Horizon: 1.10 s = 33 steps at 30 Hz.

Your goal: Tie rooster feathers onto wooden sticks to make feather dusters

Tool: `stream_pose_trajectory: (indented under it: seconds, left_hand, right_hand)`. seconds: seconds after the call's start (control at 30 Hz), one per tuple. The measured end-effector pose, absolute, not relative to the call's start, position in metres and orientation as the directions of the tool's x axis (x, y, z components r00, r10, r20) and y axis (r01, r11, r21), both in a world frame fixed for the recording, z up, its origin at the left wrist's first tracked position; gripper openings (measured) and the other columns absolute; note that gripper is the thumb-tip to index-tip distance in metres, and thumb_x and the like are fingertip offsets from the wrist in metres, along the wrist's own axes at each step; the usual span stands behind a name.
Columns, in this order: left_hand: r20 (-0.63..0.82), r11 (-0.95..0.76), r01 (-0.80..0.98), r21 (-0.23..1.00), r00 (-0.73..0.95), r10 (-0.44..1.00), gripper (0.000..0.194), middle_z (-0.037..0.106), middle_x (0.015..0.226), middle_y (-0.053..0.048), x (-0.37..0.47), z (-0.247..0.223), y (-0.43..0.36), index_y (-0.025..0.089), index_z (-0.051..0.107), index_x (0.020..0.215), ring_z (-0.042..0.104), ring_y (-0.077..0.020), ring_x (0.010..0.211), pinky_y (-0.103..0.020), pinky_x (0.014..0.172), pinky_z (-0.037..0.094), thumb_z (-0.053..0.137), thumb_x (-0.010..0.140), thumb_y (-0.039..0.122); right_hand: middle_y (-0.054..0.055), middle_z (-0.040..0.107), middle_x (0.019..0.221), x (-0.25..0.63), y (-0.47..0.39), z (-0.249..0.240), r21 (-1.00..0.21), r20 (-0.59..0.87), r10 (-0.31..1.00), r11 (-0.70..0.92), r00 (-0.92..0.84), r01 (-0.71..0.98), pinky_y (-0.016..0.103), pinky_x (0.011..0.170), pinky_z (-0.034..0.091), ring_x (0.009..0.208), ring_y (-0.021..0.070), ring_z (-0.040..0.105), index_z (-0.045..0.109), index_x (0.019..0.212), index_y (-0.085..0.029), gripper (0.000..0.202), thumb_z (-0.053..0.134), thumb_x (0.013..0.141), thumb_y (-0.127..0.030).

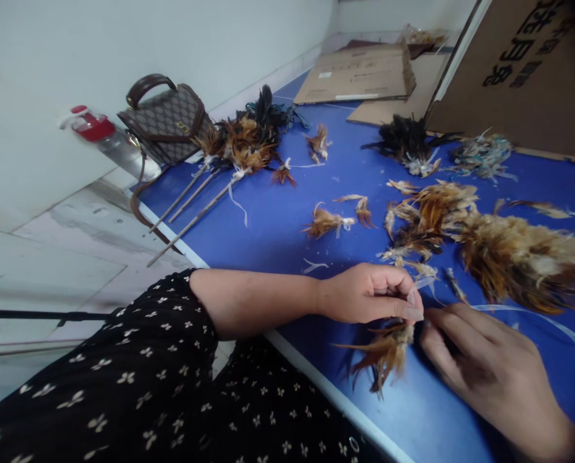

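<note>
My left hand [379, 296] pinches the top of a small bunch of brown feathers [386, 357], which hangs below its fingers near the table's front edge. A translucent white ribbon [533, 315] runs from around these fingers to the right across the blue table. Close beside, at the right, my right hand [485, 366] has its thumb and index finger together near the bunch; what lies between them is too small to make out. Above the hands are loose brown feathers [417, 238] and a large tan feather pile [523, 257].
Feather-topped sticks [195, 215] lie at the back left beside a patterned handbag [166, 125] and a red-capped bottle [116, 145]. Small feather bunches [326, 222] lie mid-table on the blue table [268, 238]. Black feathers [406, 138], flat cardboard [355, 74] and a large box [519, 83] stand behind.
</note>
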<state>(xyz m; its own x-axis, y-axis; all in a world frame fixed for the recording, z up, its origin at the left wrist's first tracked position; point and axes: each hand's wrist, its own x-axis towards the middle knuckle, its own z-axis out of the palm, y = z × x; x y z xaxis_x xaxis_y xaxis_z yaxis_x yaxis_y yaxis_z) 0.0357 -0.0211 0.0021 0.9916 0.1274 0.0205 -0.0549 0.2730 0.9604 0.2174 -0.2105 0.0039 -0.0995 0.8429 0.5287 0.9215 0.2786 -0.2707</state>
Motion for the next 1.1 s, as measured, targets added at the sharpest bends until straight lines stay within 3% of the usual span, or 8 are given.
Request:
stream_pose_trajectory:
  seconds: [0.17,0.23,0.3,0.4,0.53,0.67,0.9,1.1]
  left_hand:
    - [0.07,0.254,-0.107,0.961,0.987,0.147,0.032,0.079,0.09,-0.007,0.035,0.002,-0.02,0.017,0.071,0.096,0.075,-0.0151,0.084,-0.031,0.084,0.063,0.093,0.096,0.04]
    - [0.083,0.25,-0.117,0.961,0.987,0.141,0.031,0.079,0.089,-0.006,0.036,0.001,-0.02,0.017,0.071,0.095,0.075,-0.0149,0.084,-0.031,0.084,0.063,0.093,0.096,0.039]
    - [0.067,0.249,-0.098,0.963,0.989,0.131,0.031,0.078,0.088,-0.006,0.036,0.001,-0.021,0.017,0.07,0.094,0.075,-0.0148,0.083,-0.031,0.084,0.062,0.093,0.095,0.039]
    - [0.037,0.257,-0.069,0.964,0.991,0.126,0.033,0.078,0.088,-0.005,0.036,0.002,-0.022,0.018,0.071,0.094,0.074,-0.0147,0.083,-0.03,0.082,0.062,0.094,0.094,0.041]
    - [0.01,0.269,-0.039,0.962,0.994,0.109,0.033,0.077,0.088,-0.005,0.036,0.003,-0.022,0.018,0.071,0.094,0.072,-0.0145,0.084,-0.03,0.082,0.06,0.094,0.094,0.042]
    - [0.004,0.294,-0.034,0.955,0.995,0.101,0.031,0.076,0.088,-0.004,0.036,0.003,-0.021,0.017,0.072,0.094,0.071,-0.0131,0.085,-0.028,0.084,0.058,0.095,0.093,0.038]
    - [-0.031,0.326,-0.02,0.945,0.988,0.149,0.036,0.074,0.085,-0.002,0.035,0.005,-0.022,0.016,0.073,0.09,0.068,-0.0116,0.081,-0.026,0.082,0.055,0.099,0.089,0.041]
    - [-0.046,0.272,-0.002,0.962,0.984,0.17,0.031,0.073,0.083,-0.001,0.034,0.007,-0.022,0.017,0.071,0.088,0.066,-0.011,0.078,-0.026,0.08,0.053,0.094,0.092,0.037]
  right_hand:
    - [0.001,0.071,0.082,0.219,-0.217,0.0,-0.307,0.558,0.83,0.209,-0.003,0.928,0.037,0.064,0.053,0.068,0.0207,0.07,0.072,0.096,-0.027,0.007,0.075,0.102,-0.025]
    - [0.004,0.079,0.094,0.218,-0.218,-0.001,-0.323,0.549,0.835,0.166,0.042,0.932,0.04,0.069,0.057,0.077,0.0255,0.077,0.076,0.106,-0.027,0.005,0.074,0.102,-0.026]
    - [0.008,0.084,0.111,0.217,-0.218,-0.002,-0.297,0.559,0.828,0.162,0.034,0.941,0.042,0.074,0.06,0.086,0.029,0.082,0.079,0.126,-0.027,0.023,0.075,0.103,-0.029]
    - [0.009,0.083,0.114,0.215,-0.215,0.001,-0.265,0.545,0.837,0.236,-0.057,0.935,0.042,0.078,0.063,0.086,0.0279,0.081,0.076,0.14,-0.026,0.033,0.073,0.107,-0.03]
    - [0.006,0.081,0.104,0.213,-0.21,0.004,-0.284,0.521,0.846,0.294,-0.111,0.913,0.04,0.076,0.061,0.082,0.0247,0.078,0.075,0.12,-0.027,0.012,0.07,0.11,-0.024]
    - [0.004,0.078,0.099,0.214,-0.21,0.003,-0.267,0.517,0.846,0.306,-0.133,0.914,0.038,0.075,0.057,0.08,0.0223,0.075,0.07,0.113,-0.025,0.002,0.068,0.112,-0.024]
    - [0.0,0.057,0.079,0.21,-0.212,0.001,-0.216,0.518,0.849,0.248,-0.105,0.944,0.035,0.07,0.044,0.069,0.0172,0.056,0.061,0.091,-0.024,0.025,0.068,0.115,-0.025]
    - [0.0,0.054,0.078,0.206,-0.209,0.004,-0.138,0.543,0.832,0.224,-0.116,0.965,0.035,0.071,0.042,0.071,0.0185,0.054,0.06,0.087,-0.024,0.029,0.069,0.115,-0.023]
